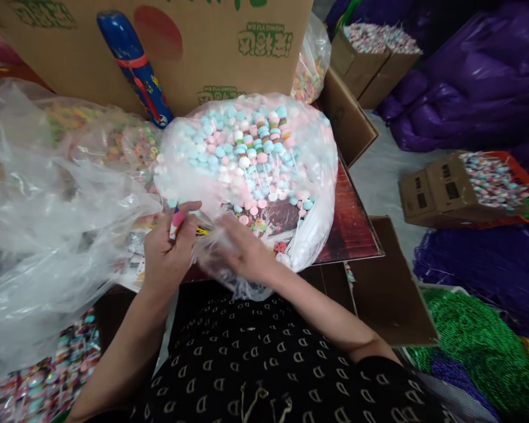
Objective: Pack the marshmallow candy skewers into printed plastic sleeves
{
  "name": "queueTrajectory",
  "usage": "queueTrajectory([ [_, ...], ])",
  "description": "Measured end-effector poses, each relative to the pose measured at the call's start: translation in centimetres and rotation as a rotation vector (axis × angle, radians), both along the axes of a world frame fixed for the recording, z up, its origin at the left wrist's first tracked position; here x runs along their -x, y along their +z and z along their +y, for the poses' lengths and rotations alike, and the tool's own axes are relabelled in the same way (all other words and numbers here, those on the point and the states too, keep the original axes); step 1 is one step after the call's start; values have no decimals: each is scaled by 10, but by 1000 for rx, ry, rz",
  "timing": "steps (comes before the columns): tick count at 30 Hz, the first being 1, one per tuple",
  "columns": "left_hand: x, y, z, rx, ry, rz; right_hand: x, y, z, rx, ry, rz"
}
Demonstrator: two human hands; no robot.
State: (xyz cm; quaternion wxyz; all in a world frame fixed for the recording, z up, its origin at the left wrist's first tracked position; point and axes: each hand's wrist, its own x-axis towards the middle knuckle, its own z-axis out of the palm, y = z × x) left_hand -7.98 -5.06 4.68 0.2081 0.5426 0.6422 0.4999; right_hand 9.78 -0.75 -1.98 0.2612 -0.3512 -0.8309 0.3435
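Observation:
A clear plastic bag point(312, 235) full of pink, blue and white candies point(220, 151) lies on the dark red tabletop point(344, 217). Several candy skewers point(264, 141) rest on top of the candies. My left hand point(170, 247), at the bag's near left, is closed on a small pink and white piece with a dark blue tip point(177, 223); what it is I cannot make out. My right hand point(247, 249) is blurred over the bag's near edge, by loose crumpled plastic. Its fingers are smeared by motion. Red candy rings point(280, 247) lie just right of it.
A large cardboard box point(211, 53) stands behind, with a blue bottle point(134, 67) leaning on it. Clear bags of candy rings point(70, 158) fill the left. Below right is an open carton point(392, 294). Candy-filled boxes point(449, 188), purple bags point(476, 76) and green beads point(476, 329) are further right.

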Motion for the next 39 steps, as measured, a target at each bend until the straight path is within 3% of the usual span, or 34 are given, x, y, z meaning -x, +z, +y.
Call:
queueTrajectory([
  [2, -4, -1, 2, -7, -2, 157, 27, -8, -18, -88, 170, -139],
  [4, -7, -7, 8, 8, -50, 246, 42, -14, -28, -103, 227, -232],
  [6, -8, -17, 15, 40, -120, 282, 42, -18, -28, -80, 249, -208],
  [9, -5, -30, 21, 37, -138, 347, 20, -10, -20, 20, 270, 32],
  [13, -8, -33, 17, 45, -170, 581, -20, 14, -9, 276, -116, 348],
  [16, -24, -31, 14, 52, -254, 772, -32, 23, -7, 456, -205, 453],
  [19, -42, -28, 13, 61, -325, 831, -31, 20, -5, 465, -284, 442],
  [22, -47, -18, 11, 121, -442, 717, -34, 15, 0, 577, -350, 554],
  [25, -42, -10, 12, 251, -555, 405, -48, 15, 4, 626, -375, 615],
  [29, -35, -19, 18, 464, -462, -153, -62, 17, 4, 589, -449, 622],
  [31, -36, -28, 20, 497, -430, -330, -63, 16, 3, 534, -499, 607],
  [34, -40, -36, 20, 445, -373, -334, -60, 12, 2, 517, -503, 559],
  [39, -47, -27, 19, 369, -353, -80, -57, 8, 4, 667, -447, 617],
])
